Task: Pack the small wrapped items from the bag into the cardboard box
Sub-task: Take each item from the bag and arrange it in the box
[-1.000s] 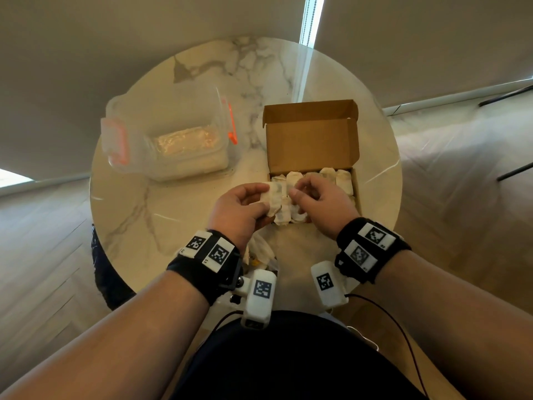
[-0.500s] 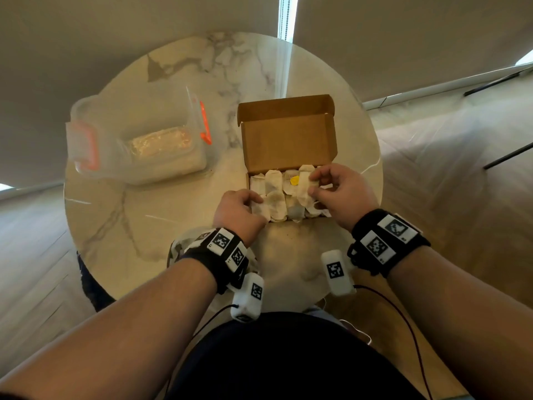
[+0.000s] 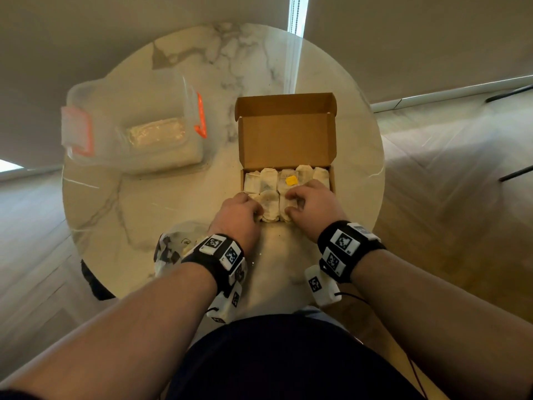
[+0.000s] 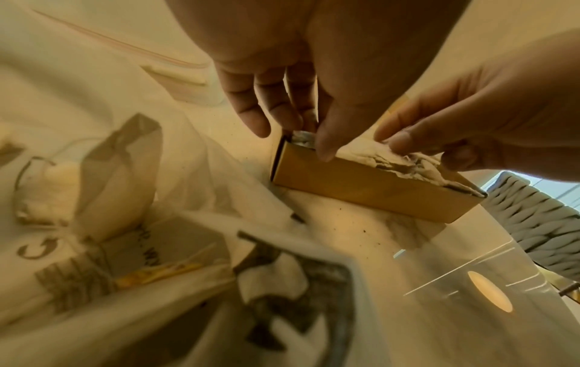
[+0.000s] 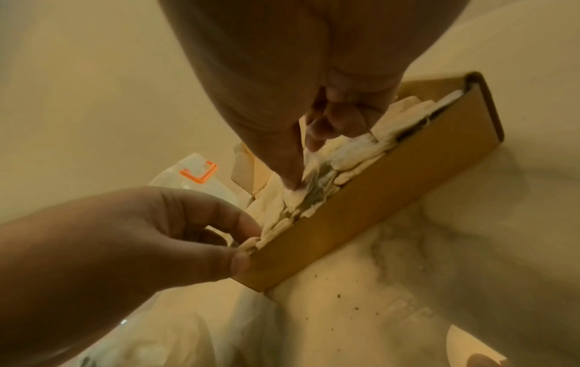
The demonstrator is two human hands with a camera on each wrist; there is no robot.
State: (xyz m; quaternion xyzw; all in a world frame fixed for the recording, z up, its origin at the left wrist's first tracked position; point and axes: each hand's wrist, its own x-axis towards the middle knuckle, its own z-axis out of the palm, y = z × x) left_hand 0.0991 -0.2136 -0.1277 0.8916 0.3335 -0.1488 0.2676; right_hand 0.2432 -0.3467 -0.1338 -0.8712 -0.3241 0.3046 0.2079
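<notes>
Both hands are working at frame centre, tucking wrapped items (image 3: 269, 207) into the cardboard box (image 3: 287, 140). The left hand (image 3: 238, 216) is pinching one at the near corner; the right hand (image 3: 313, 209) is pinching another, seating them snugly.

Both hands (image 5: 313, 139) on wrapped items (image 5: 345, 159) along the cardboard box (image 5: 376, 198) front wall.

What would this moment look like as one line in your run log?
stage: packing | left hand: pinching wrapped item at box's near-left corner | right hand: fingers tucking wrapped items | cardboard box: open, nearly full | bag: near left wrist
</notes>
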